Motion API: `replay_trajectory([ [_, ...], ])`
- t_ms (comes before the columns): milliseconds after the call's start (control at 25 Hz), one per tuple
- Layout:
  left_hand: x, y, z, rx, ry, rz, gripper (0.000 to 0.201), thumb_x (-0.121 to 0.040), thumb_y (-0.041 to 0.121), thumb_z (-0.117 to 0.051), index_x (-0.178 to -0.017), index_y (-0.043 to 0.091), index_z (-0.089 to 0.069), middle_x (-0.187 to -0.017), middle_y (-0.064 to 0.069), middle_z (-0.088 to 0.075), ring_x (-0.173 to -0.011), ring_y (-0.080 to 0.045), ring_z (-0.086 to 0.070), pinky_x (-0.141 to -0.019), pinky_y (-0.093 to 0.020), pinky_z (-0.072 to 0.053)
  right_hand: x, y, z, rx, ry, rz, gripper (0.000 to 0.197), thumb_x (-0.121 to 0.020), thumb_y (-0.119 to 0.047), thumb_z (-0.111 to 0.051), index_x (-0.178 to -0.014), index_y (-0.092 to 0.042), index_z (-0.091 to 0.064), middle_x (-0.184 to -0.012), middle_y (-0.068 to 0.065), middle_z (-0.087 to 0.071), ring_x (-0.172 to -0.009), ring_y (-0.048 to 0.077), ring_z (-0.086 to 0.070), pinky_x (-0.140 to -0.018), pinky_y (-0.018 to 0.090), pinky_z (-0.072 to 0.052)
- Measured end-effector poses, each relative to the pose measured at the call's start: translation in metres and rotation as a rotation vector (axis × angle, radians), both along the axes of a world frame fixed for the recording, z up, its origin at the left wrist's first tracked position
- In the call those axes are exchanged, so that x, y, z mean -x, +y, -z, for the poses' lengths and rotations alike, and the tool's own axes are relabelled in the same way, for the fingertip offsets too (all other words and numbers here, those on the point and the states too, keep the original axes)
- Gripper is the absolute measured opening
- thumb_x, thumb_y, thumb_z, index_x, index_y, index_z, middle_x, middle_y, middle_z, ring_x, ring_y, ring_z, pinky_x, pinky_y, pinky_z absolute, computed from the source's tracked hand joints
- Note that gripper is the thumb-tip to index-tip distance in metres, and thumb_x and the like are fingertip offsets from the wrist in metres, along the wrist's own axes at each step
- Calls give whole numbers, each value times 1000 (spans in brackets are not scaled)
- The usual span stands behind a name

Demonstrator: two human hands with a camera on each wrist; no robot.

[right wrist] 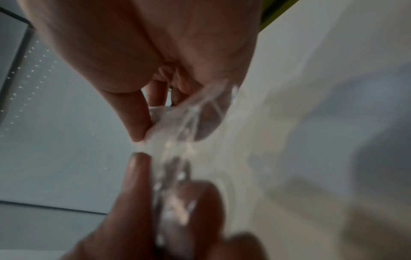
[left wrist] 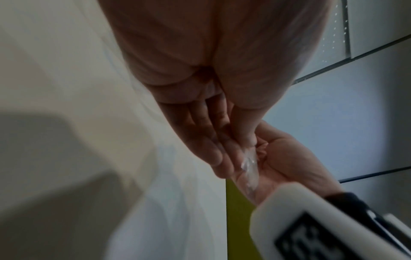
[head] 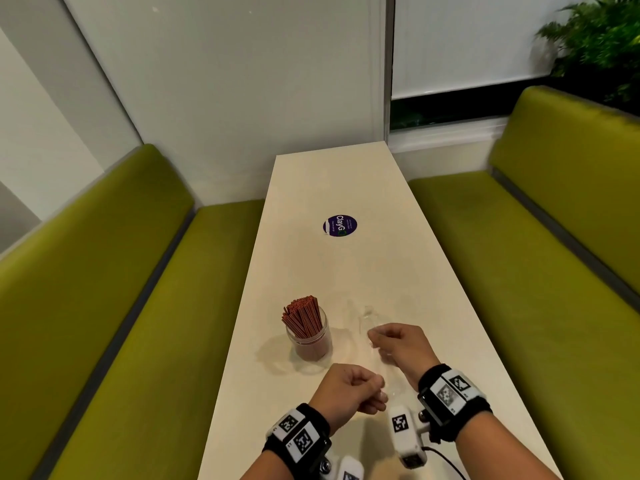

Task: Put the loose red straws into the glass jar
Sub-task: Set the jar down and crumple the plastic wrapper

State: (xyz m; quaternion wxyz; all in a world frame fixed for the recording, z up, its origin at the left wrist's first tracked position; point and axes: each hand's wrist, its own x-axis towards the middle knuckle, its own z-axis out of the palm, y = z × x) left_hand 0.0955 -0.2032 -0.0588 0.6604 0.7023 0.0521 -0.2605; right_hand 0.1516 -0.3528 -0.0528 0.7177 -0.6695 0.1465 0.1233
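Note:
A glass jar [head: 310, 341] stands on the table, packed with upright red straws [head: 302, 317]. No loose straw shows on the tabletop. Right of the jar and nearer to me, both hands hold a crumpled clear plastic wrapper [head: 384, 370] between them. My left hand [head: 375, 393] pinches its near end with curled fingers. My right hand [head: 375, 341] pinches the far end. In the left wrist view the wrapper [left wrist: 250, 165] lies between the left hand [left wrist: 222, 154] and the right palm. In the right wrist view the right hand [right wrist: 155, 126] pinches the wrapper [right wrist: 189, 121].
The long cream table [head: 346, 271] carries a round purple sticker [head: 339, 225] further away. Green padded benches [head: 114, 306] run along both sides. A wall and a window close off the far end, with a plant [head: 595, 39] at the upper right.

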Motion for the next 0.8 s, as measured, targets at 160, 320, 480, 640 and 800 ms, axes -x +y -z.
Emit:
replay_trajectory([
  [160,5,-1,9,21,45,-18,20,-92,22,-70,-90,3,-69,-73,-4,-74,-63,-14,-69,-66,-27,-57,-9,2,8,10,-5,34,10,-83,-7,-78,-86,0,-72,-72,15,-71,-58,18,-56,-59,30,-47],
  [320,-5,-1,12,54,40,-125,19,-93,23,-69,-86,5,-71,-83,-12,-74,-73,-23,-72,-69,-32,-59,-6,9,18,-50,46,23,16,-83,-6,-78,-90,5,-69,-75,20,-72,-56,20,-59,-60,30,-52],
  [480,-8,-5,22,52,46,-98,21,-94,8,-66,-74,5,-69,-65,-11,-68,-53,-16,-64,-58,-27,-56,-12,12,24,-36,78,32,15,-86,-11,-76,-87,2,-70,-78,19,-74,-61,22,-64,-62,32,-52],
  [640,-8,-4,31,49,114,-64,16,-94,10,-66,-84,-2,-69,-59,-3,-69,-52,-12,-66,-59,-26,-58,-28,-2,34,115,102,-31,11,-83,-14,-78,-86,-3,-75,-76,11,-74,-64,18,-64,-58,28,-50],
  [800,-6,-2,40,-149,146,54,33,-94,30,-68,-82,0,-74,-64,-5,-73,-54,-14,-67,-60,-28,-56,-40,-13,52,275,117,-77,9,-80,-12,-81,-76,-7,-74,-63,6,-62,-51,15,-51,-50,26,-46],
])
